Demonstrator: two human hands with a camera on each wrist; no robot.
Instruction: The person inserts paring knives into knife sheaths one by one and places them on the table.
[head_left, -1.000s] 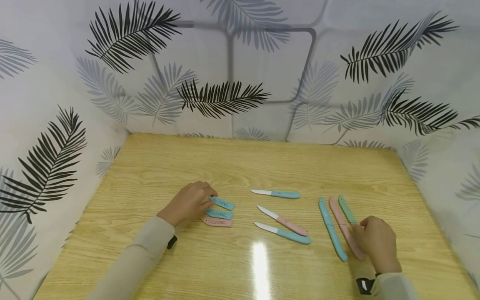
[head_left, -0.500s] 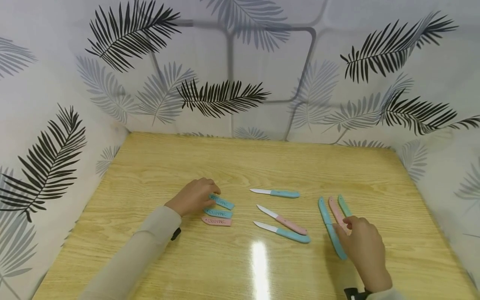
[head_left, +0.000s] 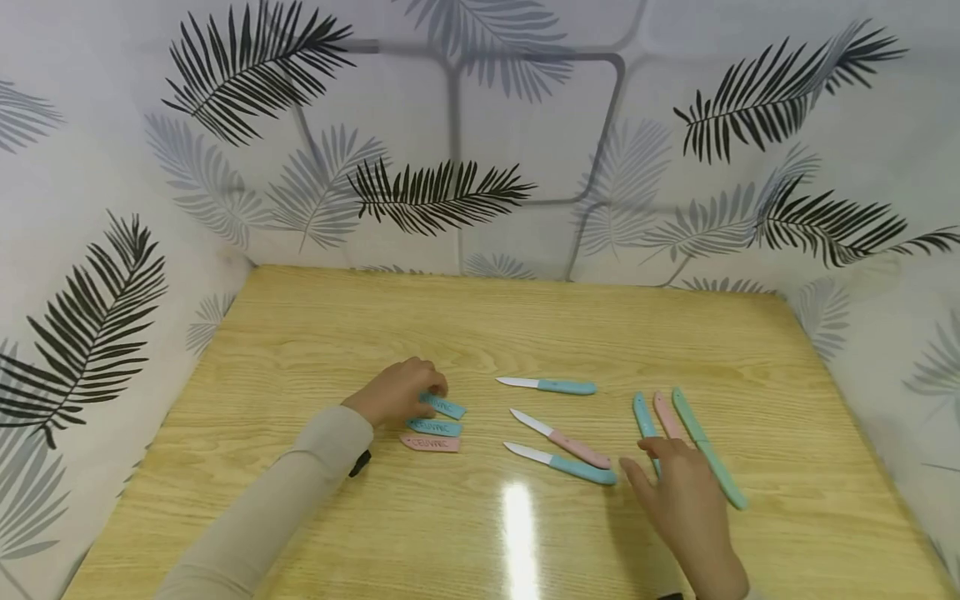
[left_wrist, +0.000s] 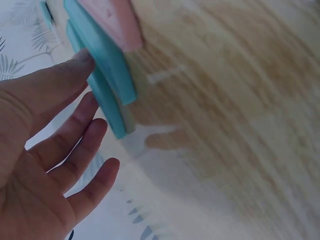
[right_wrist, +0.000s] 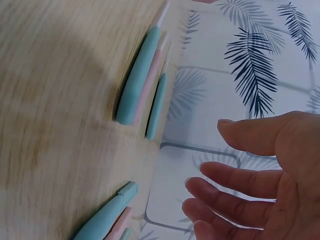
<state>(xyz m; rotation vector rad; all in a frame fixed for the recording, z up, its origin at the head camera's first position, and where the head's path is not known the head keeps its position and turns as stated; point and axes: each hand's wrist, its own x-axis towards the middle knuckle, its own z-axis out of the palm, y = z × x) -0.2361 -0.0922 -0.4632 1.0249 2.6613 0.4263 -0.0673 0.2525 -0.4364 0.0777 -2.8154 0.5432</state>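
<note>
My left hand (head_left: pixel 401 392) reaches over the topmost blue knife sheath (head_left: pixel 447 407), thumb and fingertips at its left end, the other fingers loosely bent in the left wrist view. Below it lie a second blue sheath (head_left: pixel 437 428) and a pink sheath (head_left: pixel 431 443), all lettered. My right hand (head_left: pixel 684 500) hovers with parted, relaxed fingers over the sheathed knives, holding nothing. It partly hides the blue sheathed knife (head_left: pixel 643 414) and the pink one (head_left: pixel 667 415); the green sheathed knife (head_left: pixel 708 450) lies fully visible to its right.
Between the hands lie three bare white-bladed paring knives: a blue-handled one (head_left: pixel 567 387) at the back, a pink-handled one (head_left: pixel 581 449), and another blue-handled one (head_left: pixel 583 470) in front. The wood-grain table (head_left: pixel 337 517) meets a leaf-patterned backdrop (head_left: pixel 480 125).
My right hand has moved left from the green sheathed knife, across the pink one, toward the blue one, uncovering the green. The left hand has shifted slightly right over the top blue sheath.
</note>
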